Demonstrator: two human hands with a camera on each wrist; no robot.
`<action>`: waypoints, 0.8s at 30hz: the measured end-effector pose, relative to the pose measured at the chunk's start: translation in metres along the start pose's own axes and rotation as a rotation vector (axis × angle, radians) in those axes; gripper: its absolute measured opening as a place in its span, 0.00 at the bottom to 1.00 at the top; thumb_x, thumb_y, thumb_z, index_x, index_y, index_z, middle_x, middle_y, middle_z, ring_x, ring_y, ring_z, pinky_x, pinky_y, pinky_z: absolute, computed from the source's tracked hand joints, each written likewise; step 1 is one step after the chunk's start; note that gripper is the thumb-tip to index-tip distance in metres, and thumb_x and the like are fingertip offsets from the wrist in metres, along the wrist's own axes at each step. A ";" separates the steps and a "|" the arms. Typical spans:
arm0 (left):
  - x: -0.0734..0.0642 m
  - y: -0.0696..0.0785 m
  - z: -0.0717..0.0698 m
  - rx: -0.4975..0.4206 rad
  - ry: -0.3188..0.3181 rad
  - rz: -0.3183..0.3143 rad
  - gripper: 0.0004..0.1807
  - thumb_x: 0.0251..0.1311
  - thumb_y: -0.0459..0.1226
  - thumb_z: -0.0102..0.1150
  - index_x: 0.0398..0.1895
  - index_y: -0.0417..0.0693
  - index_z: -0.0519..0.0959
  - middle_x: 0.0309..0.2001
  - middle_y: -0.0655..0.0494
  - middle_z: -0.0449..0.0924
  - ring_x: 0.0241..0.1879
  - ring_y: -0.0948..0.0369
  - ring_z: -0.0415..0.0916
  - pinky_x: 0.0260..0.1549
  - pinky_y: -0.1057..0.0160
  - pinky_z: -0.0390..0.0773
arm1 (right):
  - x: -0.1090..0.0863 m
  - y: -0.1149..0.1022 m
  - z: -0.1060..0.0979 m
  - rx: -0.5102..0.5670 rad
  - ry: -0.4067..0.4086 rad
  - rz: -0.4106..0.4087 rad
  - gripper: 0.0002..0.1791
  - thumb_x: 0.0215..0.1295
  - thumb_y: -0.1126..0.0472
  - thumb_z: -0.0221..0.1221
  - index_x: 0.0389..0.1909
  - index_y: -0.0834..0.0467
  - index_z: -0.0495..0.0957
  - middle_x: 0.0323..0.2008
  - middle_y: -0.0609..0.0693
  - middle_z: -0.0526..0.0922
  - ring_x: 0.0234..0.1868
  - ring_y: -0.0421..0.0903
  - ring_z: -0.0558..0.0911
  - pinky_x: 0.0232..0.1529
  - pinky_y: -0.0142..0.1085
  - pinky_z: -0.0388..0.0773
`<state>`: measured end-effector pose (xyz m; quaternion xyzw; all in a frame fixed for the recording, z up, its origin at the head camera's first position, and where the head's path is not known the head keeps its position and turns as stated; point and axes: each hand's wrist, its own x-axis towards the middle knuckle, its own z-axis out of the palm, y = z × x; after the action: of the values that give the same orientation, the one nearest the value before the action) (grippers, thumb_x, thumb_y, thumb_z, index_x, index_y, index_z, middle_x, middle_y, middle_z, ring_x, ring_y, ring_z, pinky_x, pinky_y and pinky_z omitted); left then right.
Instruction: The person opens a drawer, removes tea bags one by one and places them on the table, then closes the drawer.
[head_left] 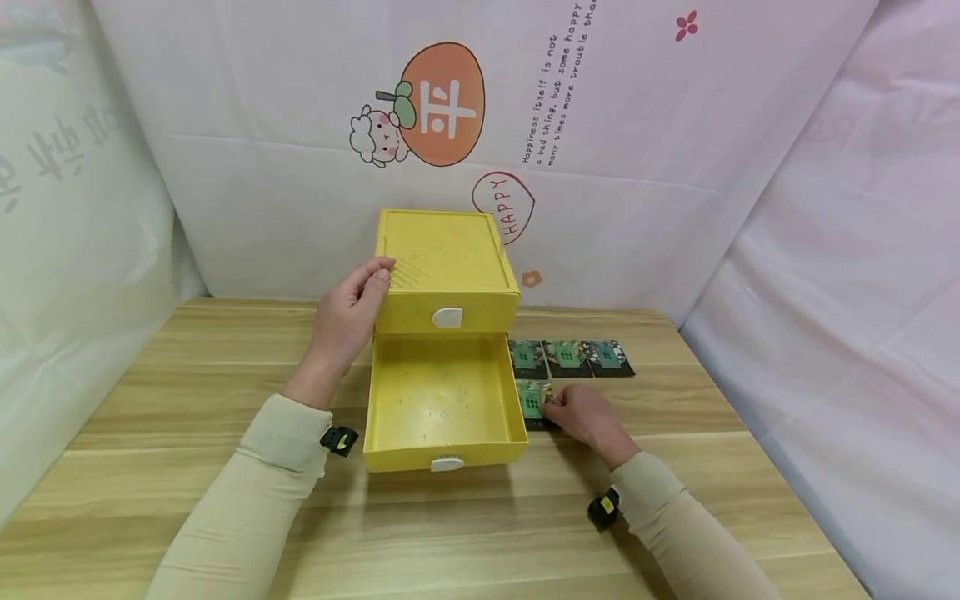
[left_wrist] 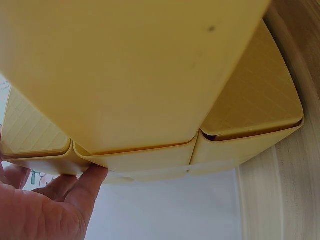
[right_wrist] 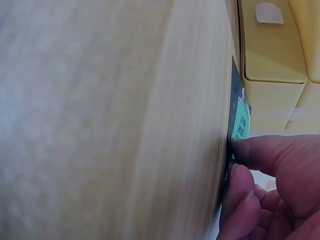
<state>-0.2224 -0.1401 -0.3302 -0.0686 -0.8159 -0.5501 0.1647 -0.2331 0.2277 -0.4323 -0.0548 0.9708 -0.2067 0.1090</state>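
Note:
At the middle of the table stands a yellow box of two drawers, its lower drawer pulled out with a bare floor inside. My left hand rests on the upper left edge of the box; in the left wrist view, its fingers touch the yellow side wall. To the right of the open drawer, my right hand pinches a dark card with a green panel between thumb and fingers. The right wrist view has this card standing close along the tabletop, its near end hidden by the thumb.
Three similar cards lie in a row behind, right of the box. White drawer tabs stick out at the front of both drawers. Printed white cloth hangs behind the wooden table and along both sides.

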 end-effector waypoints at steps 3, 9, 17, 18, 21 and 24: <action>0.000 0.000 0.000 -0.003 -0.002 0.004 0.28 0.81 0.58 0.41 0.72 0.59 0.76 0.53 0.50 0.80 0.35 0.53 0.64 0.43 0.55 0.67 | 0.000 0.001 0.000 -0.001 0.002 0.004 0.30 0.70 0.49 0.60 0.09 0.50 0.62 0.10 0.42 0.63 0.14 0.40 0.60 0.20 0.34 0.54; 0.001 -0.002 0.001 0.000 0.007 0.006 0.27 0.81 0.57 0.41 0.72 0.58 0.76 0.48 0.50 0.80 0.33 0.53 0.63 0.40 0.55 0.67 | 0.000 0.000 0.000 0.004 0.006 -0.002 0.30 0.70 0.49 0.61 0.09 0.50 0.61 0.10 0.42 0.60 0.14 0.40 0.59 0.20 0.34 0.53; 0.001 -0.002 0.001 0.000 0.010 0.003 0.27 0.81 0.58 0.41 0.71 0.59 0.76 0.51 0.51 0.81 0.33 0.53 0.63 0.40 0.55 0.67 | 0.000 0.001 0.000 0.020 0.009 -0.001 0.31 0.70 0.50 0.62 0.08 0.49 0.62 0.10 0.42 0.59 0.14 0.39 0.58 0.20 0.33 0.52; 0.001 -0.002 0.001 0.000 0.009 0.003 0.27 0.81 0.58 0.41 0.71 0.59 0.76 0.52 0.51 0.81 0.33 0.53 0.63 0.40 0.55 0.67 | 0.000 0.000 0.000 0.021 0.009 0.000 0.31 0.70 0.50 0.62 0.09 0.49 0.61 0.10 0.42 0.58 0.14 0.39 0.57 0.20 0.33 0.52; 0.001 -0.002 0.001 0.004 0.007 0.004 0.27 0.81 0.58 0.41 0.71 0.60 0.76 0.47 0.51 0.80 0.31 0.54 0.62 0.39 0.55 0.66 | 0.000 -0.001 -0.001 0.022 0.010 0.001 0.30 0.70 0.50 0.63 0.09 0.49 0.61 0.11 0.42 0.58 0.15 0.40 0.57 0.21 0.33 0.53; 0.000 -0.001 0.001 0.007 0.005 0.003 0.27 0.80 0.58 0.41 0.71 0.60 0.77 0.42 0.51 0.77 0.29 0.55 0.60 0.37 0.56 0.66 | -0.001 -0.002 -0.001 0.018 0.008 0.003 0.30 0.71 0.50 0.63 0.10 0.49 0.61 0.11 0.42 0.58 0.15 0.40 0.57 0.21 0.34 0.53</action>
<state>-0.2234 -0.1401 -0.3315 -0.0680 -0.8171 -0.5472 0.1681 -0.2321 0.2268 -0.4307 -0.0517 0.9694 -0.2155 0.1058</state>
